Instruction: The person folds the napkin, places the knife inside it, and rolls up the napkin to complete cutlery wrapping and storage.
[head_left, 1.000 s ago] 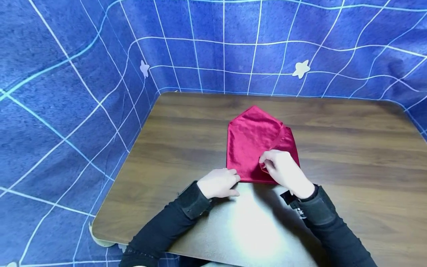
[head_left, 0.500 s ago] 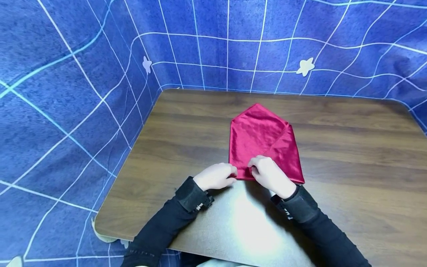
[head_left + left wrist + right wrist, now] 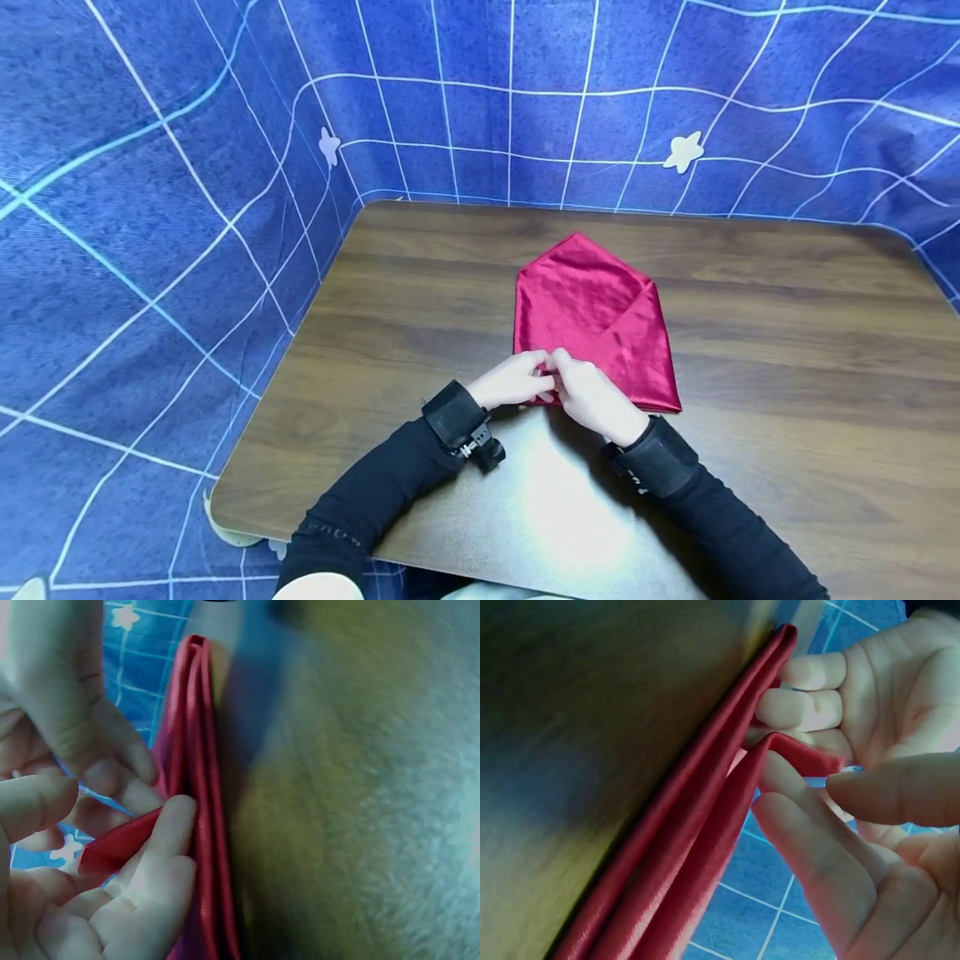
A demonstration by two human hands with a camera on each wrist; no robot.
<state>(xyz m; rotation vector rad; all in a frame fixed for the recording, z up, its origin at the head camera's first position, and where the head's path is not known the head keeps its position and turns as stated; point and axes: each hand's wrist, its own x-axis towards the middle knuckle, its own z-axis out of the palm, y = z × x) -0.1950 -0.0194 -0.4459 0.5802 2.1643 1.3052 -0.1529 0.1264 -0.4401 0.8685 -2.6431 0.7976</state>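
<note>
A red satin cloth [image 3: 581,287], folded into several layers, lies on the table with its pointed end away from me. Both hands meet at its near left corner. My right hand [image 3: 597,398] pinches a small flap [image 3: 814,759] of the cloth between thumb and fingers. My left hand [image 3: 508,382] curls its fingers around the same corner; in the left wrist view its fingertips [image 3: 176,817] touch the flap and the folded edge. The stacked layers show edge-on in both wrist views. Part of the corner is hidden behind the hands in the head view.
The brown wood-grain table [image 3: 420,275] has a bright glare patch at its front. Behind it and on the left hangs a blue curtain [image 3: 420,50] with white grid lines and star shapes. A black camera mount [image 3: 480,446] sits under the left wrist.
My right hand has drawn the flap leftward and nearer to me, to the left corner. My left hand has moved slightly right to meet it, and the right side now looks smoother.
</note>
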